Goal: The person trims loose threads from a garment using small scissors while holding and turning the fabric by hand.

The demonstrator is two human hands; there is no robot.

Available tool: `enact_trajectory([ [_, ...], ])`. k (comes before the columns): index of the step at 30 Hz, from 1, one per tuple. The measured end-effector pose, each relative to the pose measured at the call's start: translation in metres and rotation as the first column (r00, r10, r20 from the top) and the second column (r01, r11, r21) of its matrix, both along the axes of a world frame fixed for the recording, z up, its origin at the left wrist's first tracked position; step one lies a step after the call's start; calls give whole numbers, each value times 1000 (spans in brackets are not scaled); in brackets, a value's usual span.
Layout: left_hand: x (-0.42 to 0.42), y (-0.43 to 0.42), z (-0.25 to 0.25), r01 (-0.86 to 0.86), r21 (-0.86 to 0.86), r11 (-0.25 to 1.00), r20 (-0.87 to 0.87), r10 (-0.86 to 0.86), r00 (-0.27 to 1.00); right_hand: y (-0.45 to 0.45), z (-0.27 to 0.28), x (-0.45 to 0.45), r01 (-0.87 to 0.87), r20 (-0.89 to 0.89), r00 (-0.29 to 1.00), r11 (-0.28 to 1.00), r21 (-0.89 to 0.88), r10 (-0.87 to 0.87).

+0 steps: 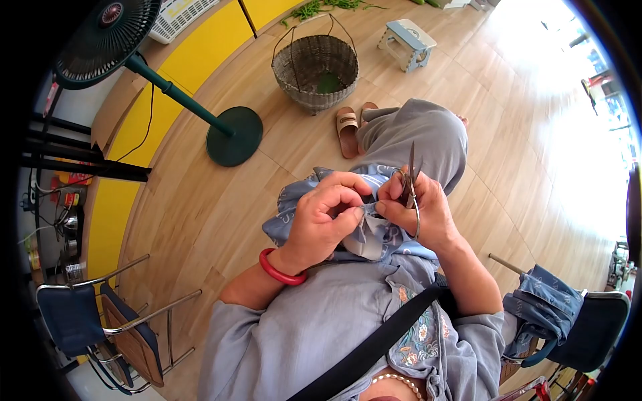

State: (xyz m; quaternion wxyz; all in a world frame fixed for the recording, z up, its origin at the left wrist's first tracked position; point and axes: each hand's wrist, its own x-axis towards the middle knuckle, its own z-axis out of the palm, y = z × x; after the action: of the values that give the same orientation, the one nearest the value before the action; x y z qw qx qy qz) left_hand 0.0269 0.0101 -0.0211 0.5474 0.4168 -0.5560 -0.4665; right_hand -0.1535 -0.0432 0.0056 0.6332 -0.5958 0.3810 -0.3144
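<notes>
one necklace [401,381], left fingers [346,221] tight on one cloth [292,208], right fingers [396,214] likewise, plus one scissors [412,164]

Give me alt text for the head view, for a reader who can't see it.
A person's left hand and right hand pinch blue patterned fabric, the right also holding scissors. On the wooden floor beyond stand a woven basket, a green fan and a small stool.

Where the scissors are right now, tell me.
In the head view, just right of centre, the scissors are in the right hand, blades pointing away, beside the blue patterned cloth.
</notes>
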Motion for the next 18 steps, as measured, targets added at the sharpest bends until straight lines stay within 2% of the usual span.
enact_trajectory([
  [1,-1,0,-1,10,-6,1000,-94,-11,995,0,-2,-2,5,-27,1000,1000,24,-4],
  [2,-1,0,-1,11,-7,1000,-94,-11,995,0,-4,-3,5,-27,1000,1000,23,-5],
  [4,-2,2,-1,158,148,976,-335,-101,937,2,-8,-5,38,-70,997,994,103,-31],
  [7,-5,2,-7,193,168,967,-385,-116,916,5,-11,-5,67,-162,985,993,95,-51],
  [10,-10,2,-9,197,131,972,-456,-118,882,9,-21,-5,91,-125,989,991,94,-79],
  [14,-7,3,-10,187,167,968,-424,-101,900,10,2,-8,140,-241,964,985,103,-112],
  [16,-4,4,-9,151,144,978,-324,-98,941,10,6,-19,138,-244,963,987,79,-115],
  [18,-2,4,-9,145,146,979,-317,-92,944,12,20,-29,83,-221,972,997,-9,-83],
])
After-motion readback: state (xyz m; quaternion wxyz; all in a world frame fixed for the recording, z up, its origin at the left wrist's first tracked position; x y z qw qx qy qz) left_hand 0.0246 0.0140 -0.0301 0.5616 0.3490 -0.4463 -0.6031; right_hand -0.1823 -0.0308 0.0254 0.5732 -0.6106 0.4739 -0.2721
